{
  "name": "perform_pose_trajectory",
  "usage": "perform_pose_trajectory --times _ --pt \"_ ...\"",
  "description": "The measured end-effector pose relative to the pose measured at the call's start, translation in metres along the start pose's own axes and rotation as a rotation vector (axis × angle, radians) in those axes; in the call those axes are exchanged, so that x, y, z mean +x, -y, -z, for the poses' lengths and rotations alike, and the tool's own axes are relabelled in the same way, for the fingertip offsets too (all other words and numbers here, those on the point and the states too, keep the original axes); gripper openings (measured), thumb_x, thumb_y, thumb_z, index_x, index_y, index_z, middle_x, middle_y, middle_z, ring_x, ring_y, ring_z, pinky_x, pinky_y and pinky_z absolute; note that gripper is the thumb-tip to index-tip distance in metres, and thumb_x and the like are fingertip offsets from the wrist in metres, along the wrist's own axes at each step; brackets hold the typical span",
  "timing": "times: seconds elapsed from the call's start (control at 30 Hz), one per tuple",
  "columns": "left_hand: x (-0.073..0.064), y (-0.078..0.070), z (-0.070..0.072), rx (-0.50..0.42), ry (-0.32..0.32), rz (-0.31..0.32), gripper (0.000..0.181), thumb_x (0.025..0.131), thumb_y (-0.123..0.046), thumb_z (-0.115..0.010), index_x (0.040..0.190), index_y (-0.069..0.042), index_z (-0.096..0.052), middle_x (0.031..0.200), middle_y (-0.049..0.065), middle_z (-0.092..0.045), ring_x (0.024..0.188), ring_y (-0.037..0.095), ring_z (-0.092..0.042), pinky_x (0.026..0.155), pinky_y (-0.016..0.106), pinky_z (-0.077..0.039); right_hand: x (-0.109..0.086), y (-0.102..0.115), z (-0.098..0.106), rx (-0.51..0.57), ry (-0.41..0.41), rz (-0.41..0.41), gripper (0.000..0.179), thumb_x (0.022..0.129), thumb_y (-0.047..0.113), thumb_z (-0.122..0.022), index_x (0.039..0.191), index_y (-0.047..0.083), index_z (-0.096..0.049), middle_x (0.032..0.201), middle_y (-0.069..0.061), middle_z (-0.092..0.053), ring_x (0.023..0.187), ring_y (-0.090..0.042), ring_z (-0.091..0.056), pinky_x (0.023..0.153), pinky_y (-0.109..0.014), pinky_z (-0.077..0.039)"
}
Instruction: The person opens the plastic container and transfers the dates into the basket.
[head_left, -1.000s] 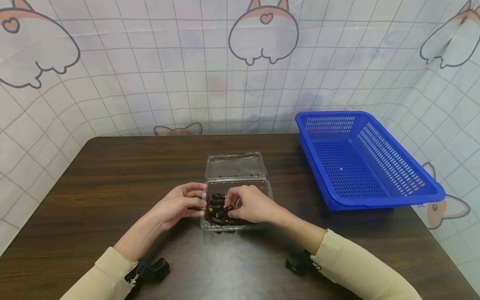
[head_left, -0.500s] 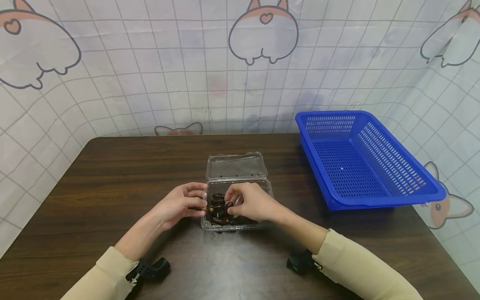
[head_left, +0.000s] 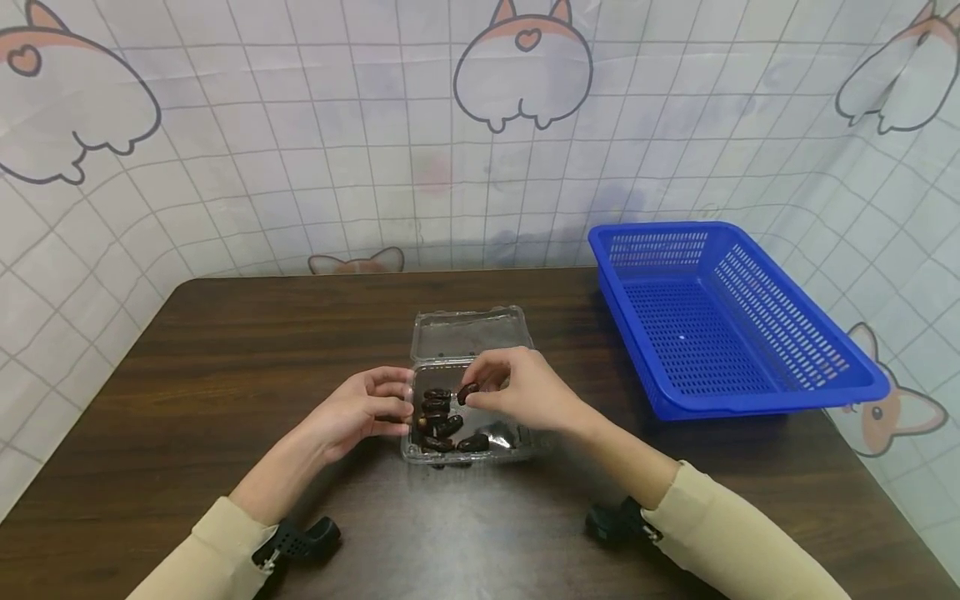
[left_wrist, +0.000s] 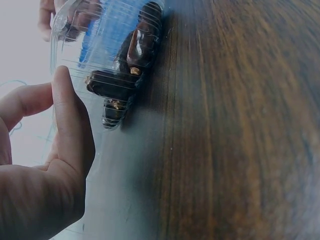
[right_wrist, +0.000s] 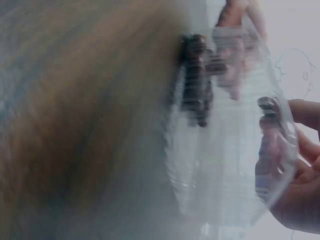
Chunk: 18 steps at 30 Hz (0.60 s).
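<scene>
A clear plastic clamshell box (head_left: 501,457) lies on the brown table with its lid (head_left: 471,335) folded back. Several dark dates (head_left: 438,425) sit in the left part of the box, and their wrinkled skins show through the wall in the left wrist view. My left hand (head_left: 349,414) rests its fingertips against the box's left wall. Above the box, my right hand (head_left: 529,390) pinches one date (head_left: 467,393) between thumb and fingers. The right wrist view is blurred, though the right hand (right_wrist: 300,190) shows behind the clear wall.
A blue slotted basket (head_left: 750,408) stands at the table's right side, its inside visible. Behind the table (head_left: 247,350) hangs a white grid-patterned curtain (head_left: 345,150) with cartoon prints. Dark straps circle both wrists.
My right hand has risen from among the dates, moving up and slightly right with one date pinched. More of the box floor shows. The left hand stays in place.
</scene>
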<state>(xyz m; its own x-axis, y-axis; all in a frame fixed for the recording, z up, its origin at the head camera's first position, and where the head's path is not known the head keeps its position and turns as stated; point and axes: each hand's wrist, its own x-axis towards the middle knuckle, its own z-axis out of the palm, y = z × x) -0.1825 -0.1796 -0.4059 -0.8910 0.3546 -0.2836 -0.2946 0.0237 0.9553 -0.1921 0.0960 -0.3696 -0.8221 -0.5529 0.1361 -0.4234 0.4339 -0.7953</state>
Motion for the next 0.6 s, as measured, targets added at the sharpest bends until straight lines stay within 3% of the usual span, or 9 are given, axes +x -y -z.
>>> perform_pose_trajectory --times 0.17,0.4,0.6 --pt "-0.001 0.0 0.0 -0.008 0.005 -0.007 0.055 0.096 0.002 -0.063 0.145 0.009 -0.039 0.112 0.012 -0.056 0.089 0.02 -0.063 0.08 0.036 -0.062 -0.005 0.004 0.015 0.045 -0.058 -0.031 0.013 0.089 0.012 -0.081 0.101 0.015 -0.076 0.086 0.004 -0.072 0.076 -0.018 -0.067 0.065 -0.035 -0.054" --pt "-0.003 -0.002 0.0 0.014 -0.007 -0.009 0.056 0.096 0.002 -0.064 0.146 0.008 -0.039 0.116 0.015 -0.055 0.09 0.021 -0.063 0.081 0.037 -0.062 -0.015 0.004 0.034 0.212 -0.085 -0.088 0.018 0.091 0.008 -0.077 0.108 0.009 -0.071 0.095 -0.006 -0.073 0.087 -0.028 -0.07 0.075 -0.057 -0.059" --pt "-0.002 -0.001 0.0 0.012 0.009 -0.015 0.057 0.096 0.002 -0.064 0.146 0.008 -0.039 0.113 0.014 -0.056 0.09 0.021 -0.063 0.081 0.037 -0.062 -0.022 0.0 0.041 0.298 -0.106 -0.095 0.022 0.091 0.003 -0.076 0.111 0.002 -0.068 0.1 -0.013 -0.073 0.095 -0.041 -0.07 0.083 -0.059 -0.058"
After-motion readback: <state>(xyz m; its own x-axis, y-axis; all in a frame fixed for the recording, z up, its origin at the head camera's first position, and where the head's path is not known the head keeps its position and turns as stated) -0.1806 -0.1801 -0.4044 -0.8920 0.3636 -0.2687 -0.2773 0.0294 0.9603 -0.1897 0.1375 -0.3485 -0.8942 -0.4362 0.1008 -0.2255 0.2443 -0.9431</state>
